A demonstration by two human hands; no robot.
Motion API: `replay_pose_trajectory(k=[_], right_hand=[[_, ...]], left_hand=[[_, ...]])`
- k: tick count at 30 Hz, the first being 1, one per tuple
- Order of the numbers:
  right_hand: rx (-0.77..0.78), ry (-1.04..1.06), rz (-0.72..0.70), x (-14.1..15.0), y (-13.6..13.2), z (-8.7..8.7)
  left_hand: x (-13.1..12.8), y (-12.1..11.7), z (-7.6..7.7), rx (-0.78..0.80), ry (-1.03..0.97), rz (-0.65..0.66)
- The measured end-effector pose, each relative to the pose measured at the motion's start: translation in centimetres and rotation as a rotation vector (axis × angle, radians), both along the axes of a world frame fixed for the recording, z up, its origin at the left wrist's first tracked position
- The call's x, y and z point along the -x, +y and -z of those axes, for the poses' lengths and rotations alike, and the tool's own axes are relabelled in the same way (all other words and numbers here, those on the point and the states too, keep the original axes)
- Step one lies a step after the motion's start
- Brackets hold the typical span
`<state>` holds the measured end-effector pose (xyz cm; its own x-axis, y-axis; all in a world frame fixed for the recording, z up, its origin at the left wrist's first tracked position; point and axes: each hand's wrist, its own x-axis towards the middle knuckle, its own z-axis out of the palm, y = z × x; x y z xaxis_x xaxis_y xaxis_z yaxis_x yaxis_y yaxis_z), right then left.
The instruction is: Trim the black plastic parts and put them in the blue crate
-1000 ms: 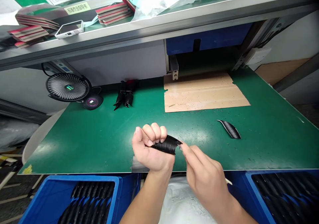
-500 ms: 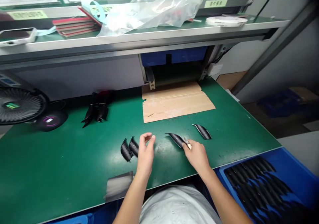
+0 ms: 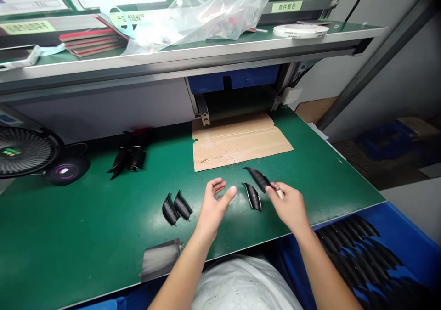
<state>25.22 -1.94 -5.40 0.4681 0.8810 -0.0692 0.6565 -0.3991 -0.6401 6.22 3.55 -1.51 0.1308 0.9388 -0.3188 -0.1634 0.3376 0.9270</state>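
Black ribbed curved strip [image 3: 257, 178]: held just above the mat at 1 o'clock from my left hand, one end pinched by my right hand [image 3: 288, 207].

Right grip: closed in a pinch on the strip's end, along with a small beige object [image 3: 279, 193] too small for me to identify.

Left grip: open and holding nothing; my left hand [image 3: 214, 207] hangs over the mat with its fingers spread.

Handling: a strip this thin and curved seems best pinched near its end with light, even pressure, kept level so it doesn't catch on the pieces below.

Nearest piece: a second black strip with a pale edge [image 3: 253, 196] lies on the mat at 6 o'clock from the held strip, just beside it.

Other pieces: two curved black ribbed pieces [image 3: 176, 208] lie side by side at 9 o'clock from my left hand; a cluster of black pieces [image 3: 127, 158] sits farther off at 10 o'clock.

Work surface: a green-topped table [image 3: 86, 222], with a flat brown cardboard sheet [image 3: 237, 144] at 12 o'clock.

Edges: the table's near edge runs just below my wrists; a blue plastic crate of black strips [image 3: 396, 229] sits beyond it at 4 o'clock.

Room to move: green mat continues at 3 o'clock to the table's slanting right edge.
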Motion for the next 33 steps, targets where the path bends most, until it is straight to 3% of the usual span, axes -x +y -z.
replay_pose_trajectory(k=[3,5,7,9,11,15,18,23,33], right_hand=[[-0.202,0.291,-0.252,4.9,-0.8,-3.0],[-0.305,0.487,-0.355,7.3,-1.7,-4.6],[-0.32,0.624,-0.367,8.7,-2.6,-5.5],[-0.282,0.738,-0.353,9.5,-3.2,-5.9],[-0.213,0.861,-0.342,10.0,-3.3,-6.0],[-0.05,1.138,-0.386,11.1,-2.7,-6.0],[0.055,1.235,-0.461,11.4,-2.3,-6.1],[0.06,1.074,-0.542,11.2,-2.3,-6.7],[-0.149,0.551,-0.544,12.0,-3.6,-7.1]], left_hand=[[-0.5,0.3,-2.3,0.049,-0.416,-0.044],[-0.1,0.5,-3.9,0.047,-0.616,-0.19],[0.8,0.7,-5.2,-0.006,-0.714,-0.379],[1.7,0.6,-6.0,-0.094,-0.762,-0.517],[2.5,0.3,-6.4,-0.165,-0.785,-0.57],[3.1,-0.9,-6.6,-0.269,-0.776,-0.549],[3.3,-1.7,-6.7,-0.316,-0.767,-0.522],[3.6,-2.9,-7.0,-0.352,-0.755,-0.521],[3.4,-3.7,-6.7,-0.368,-0.744,-0.526]])
